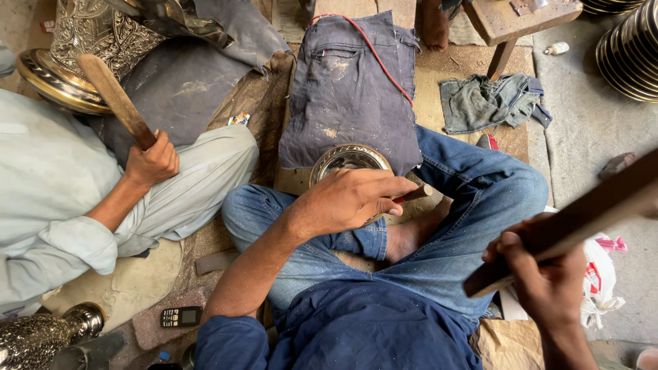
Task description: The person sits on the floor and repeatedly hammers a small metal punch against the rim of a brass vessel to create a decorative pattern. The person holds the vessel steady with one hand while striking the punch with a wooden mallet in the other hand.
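I sit cross-legged in blue jeans on the floor. My left hand (351,200) rests over a round engraved metal bowl (343,159) between my knees and grips a short chisel-like tool (415,194) whose wooden end sticks out to the right. Raised at the right, my right hand (541,270) is closed around the lower end of a long dark wooden stick (582,218) that slants up toward the frame's right edge. A dark blue cloth (349,89) lies spread just beyond the bowl.
On the left sits another person in pale clothes, a hand (152,162) gripping a wooden stick (113,96) near a large engraved brass vessel (82,48). A small phone (181,316) lies on the floor. Stacked metal bowls (627,55), a wooden stool (510,20) and a crumpled cloth (490,101) are at the back right.
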